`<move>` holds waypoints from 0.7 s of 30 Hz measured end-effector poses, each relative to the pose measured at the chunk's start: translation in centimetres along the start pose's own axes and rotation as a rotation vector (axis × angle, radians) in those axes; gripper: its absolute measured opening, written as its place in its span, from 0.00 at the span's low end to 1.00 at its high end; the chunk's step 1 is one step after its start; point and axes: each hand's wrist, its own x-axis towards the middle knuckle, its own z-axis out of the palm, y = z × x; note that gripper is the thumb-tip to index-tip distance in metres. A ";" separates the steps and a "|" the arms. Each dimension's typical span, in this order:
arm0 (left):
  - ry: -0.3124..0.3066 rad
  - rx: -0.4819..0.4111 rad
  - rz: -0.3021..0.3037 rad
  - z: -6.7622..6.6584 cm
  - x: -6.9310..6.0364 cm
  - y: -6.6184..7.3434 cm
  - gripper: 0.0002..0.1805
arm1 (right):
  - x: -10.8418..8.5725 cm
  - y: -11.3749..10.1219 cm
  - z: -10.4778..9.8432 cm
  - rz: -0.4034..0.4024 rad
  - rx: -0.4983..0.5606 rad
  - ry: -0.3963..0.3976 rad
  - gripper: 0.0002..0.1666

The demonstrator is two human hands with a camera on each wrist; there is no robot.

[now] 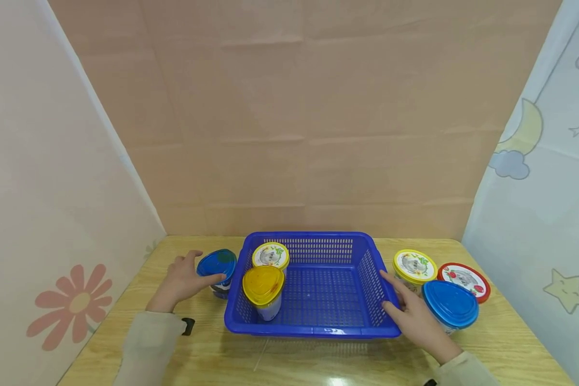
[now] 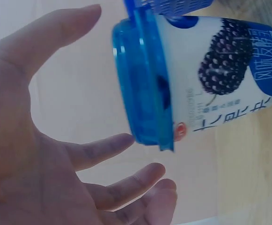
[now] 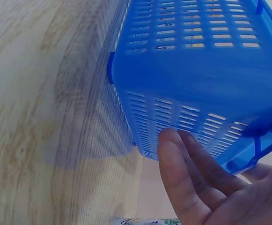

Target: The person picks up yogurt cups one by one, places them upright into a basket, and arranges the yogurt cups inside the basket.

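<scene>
Thumb and fingers of the left hand [image 1: 179, 280] are spread wide around a small printed cup with a blue translucent rounded-triangular lid [image 1: 219, 262], gripping nothing; one fingertip comes right up to the lid's edge, though whether it touches cannot be told. That cup stands upright on the table just left of the basket, its white and dark-blue side printed with a blackberry. The right hand [image 1: 418, 319] holds the right rim of a rectangular blue plastic basket with slotted walls [image 1: 313, 331], thumb and forefinger lying over the edge while other fingers, only slightly bent, reach down along the outer wall. Inside the basket, towards its left end, a cup with a plain yellow rounded-triangular lid [image 1: 263, 285] stands in front of a cup with a round yellow-rimmed picture lid [image 1: 271, 254]. Just beyond the right hand, three more cups stand close together: a second round yellow-rimmed one [image 1: 416, 266], one with a red-rimmed picture lid [image 1: 465, 281], and nearest the person, one with a bright blue rounded-triangular lid [image 1: 451, 304]. Everything stands on a pale wood-grain table [image 1: 212, 364]; behind it rises a creased brown backdrop [image 1: 304, 134].
</scene>
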 end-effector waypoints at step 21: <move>-0.007 -0.098 -0.008 1.9 1.5 -1.7 0.54 | 0.0 -0.1 0.1 0.004 -0.023 0.003 0.39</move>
